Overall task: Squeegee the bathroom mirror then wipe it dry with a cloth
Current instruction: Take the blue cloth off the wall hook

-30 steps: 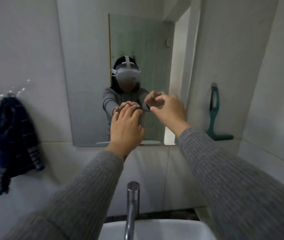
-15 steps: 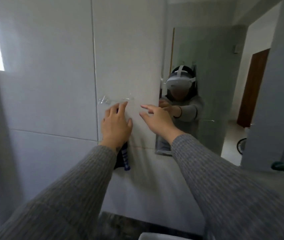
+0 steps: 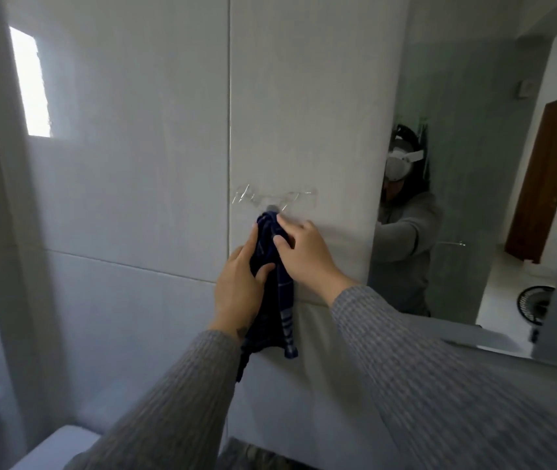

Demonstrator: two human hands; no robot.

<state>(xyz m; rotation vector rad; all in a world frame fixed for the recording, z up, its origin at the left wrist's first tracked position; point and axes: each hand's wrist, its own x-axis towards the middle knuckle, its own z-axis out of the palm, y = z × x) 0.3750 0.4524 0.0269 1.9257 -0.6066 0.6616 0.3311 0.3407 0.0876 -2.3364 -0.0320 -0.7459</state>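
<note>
A dark blue checked cloth (image 3: 277, 310) hangs from a clear stick-on hook (image 3: 272, 199) on the white tiled wall. My left hand (image 3: 239, 290) grips the cloth from the left, thumb across its front. My right hand (image 3: 305, 254) holds the cloth's top just under the hook, fingers pinched on the fabric. The mirror (image 3: 494, 164) fills the right of the view and reflects a person in a grey sweater. The squeegee is out of view.
White tiled wall (image 3: 134, 164) spans the left and centre, with a bright window reflection at upper left. A white fixture's edge (image 3: 50, 446) shows at bottom left. The mirror reflects a brown door (image 3: 548, 184) and a small fan (image 3: 536, 305).
The view has swung left from the mirror to the hanging cloth. Both hands, empty and spread before, have reached the cloth and closed on it below the hook.
</note>
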